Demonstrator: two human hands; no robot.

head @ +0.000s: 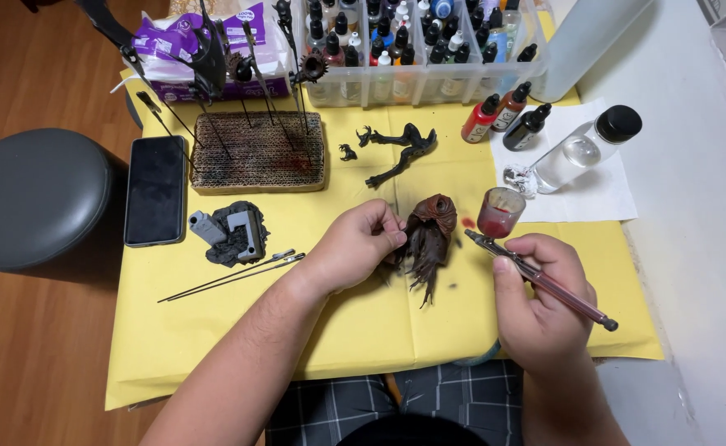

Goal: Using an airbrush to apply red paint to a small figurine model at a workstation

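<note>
Right hand [536, 301] closed around a slim airbrush [545, 282], its paint cup [499, 212] holding red, tip aimed left and just beside the model. Left hand [355, 245] pinches a dark brown, tattered figure part [429, 239] by its left edge, holding it over the yellow paper sheet [214, 330] near centre. Left of that: two thin metal rods [231, 277], grey blocks on dark putty [232, 233], a black phone [156, 190]. Further back, a black spiky piece [400, 149], a cardboard block [257, 151] stuck with wires, three dropper bottles [507, 116] and a clear black-capped bottle [586, 149] lying on white paper. Farthest: a clear tray of paint bottles [421, 49].
</note>
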